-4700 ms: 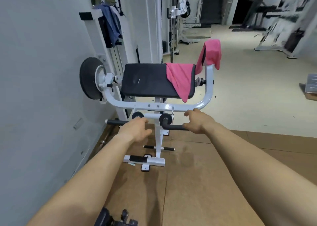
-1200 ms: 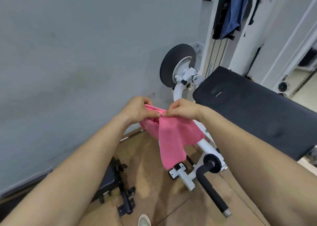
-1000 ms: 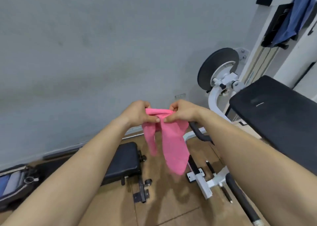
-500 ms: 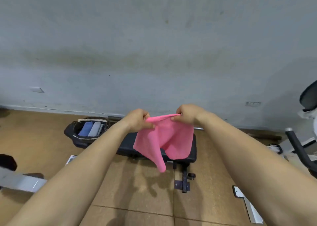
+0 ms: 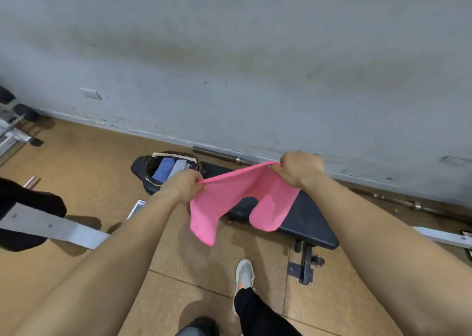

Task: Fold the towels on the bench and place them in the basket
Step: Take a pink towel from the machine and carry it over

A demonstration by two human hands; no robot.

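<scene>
Left hand and right hand each pinched a top corner of the pink towel, so it hung stretched over the table. Basket sat at the table's left end.

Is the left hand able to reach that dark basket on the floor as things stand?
Probably yes. The left hand hangs close over the basket, with nothing between them, but it grips the pink towel together with the right hand, and would need lowering.
</scene>
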